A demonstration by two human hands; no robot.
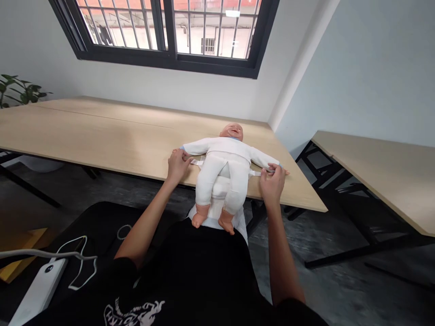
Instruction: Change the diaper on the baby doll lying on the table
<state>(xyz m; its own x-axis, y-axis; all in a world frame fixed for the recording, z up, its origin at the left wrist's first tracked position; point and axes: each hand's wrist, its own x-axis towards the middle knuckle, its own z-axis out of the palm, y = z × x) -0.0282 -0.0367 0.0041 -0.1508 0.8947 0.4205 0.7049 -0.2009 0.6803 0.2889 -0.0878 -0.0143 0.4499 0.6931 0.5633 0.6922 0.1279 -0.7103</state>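
Room items, largest first: a dark-framed window (210,31) stood high on the wall, and a pale wood surface (102,131) ran beneath it. A second table (370,176) stood to the right above a grey floor (356,262). A potted plant (20,90) showed at the far left, and a white power bank (41,290) with its cable lay at lower left, on something dark.

Main item: one baby doll (220,154), on its back with its head on the surface and its legs reaching over the near edge toward the person's black shirt (200,271). It wore a white suit (210,172) and lay over a white pad (220,188), whose exact form could not be told.

Hands: the doll lay between them. The left hand (178,165) was narrowly closed, apparently pinching the left strap (196,162) beside the doll's waist. The right hand (272,183) was likewise narrowly closed on the right strap (260,173), just below the doll's arm. Each strap ran out to its own side, a sound hold for keeping the pull even while the doll stayed square.
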